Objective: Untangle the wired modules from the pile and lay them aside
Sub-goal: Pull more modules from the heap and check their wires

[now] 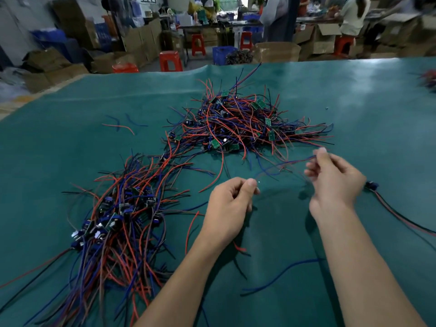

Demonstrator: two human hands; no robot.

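Two bare forearms reach in from the bottom edge over a green table mat point(354, 114). Fingers of the left hand point(230, 204) curl inward, thumb pressed against forefinger, pinching what looks like the end of a thin blue wire point(283, 165). Thumb and fingers of the right hand point(335, 180), raised and blurred, pinch the far end of the same wire, so it runs loosely between both hands just above the mat. One small module point(371, 185) lies just beside the right wrist, its red and black leads trailing off to the right. The tangled pile point(238, 123) sits beyond the hands; a sorted heap point(118, 213) of modules with leads combed toward the camera lies to the left. Judging by this, one unit is mid-separation. The next move probably calls for drawing the wire free, then laying it with the left heap.
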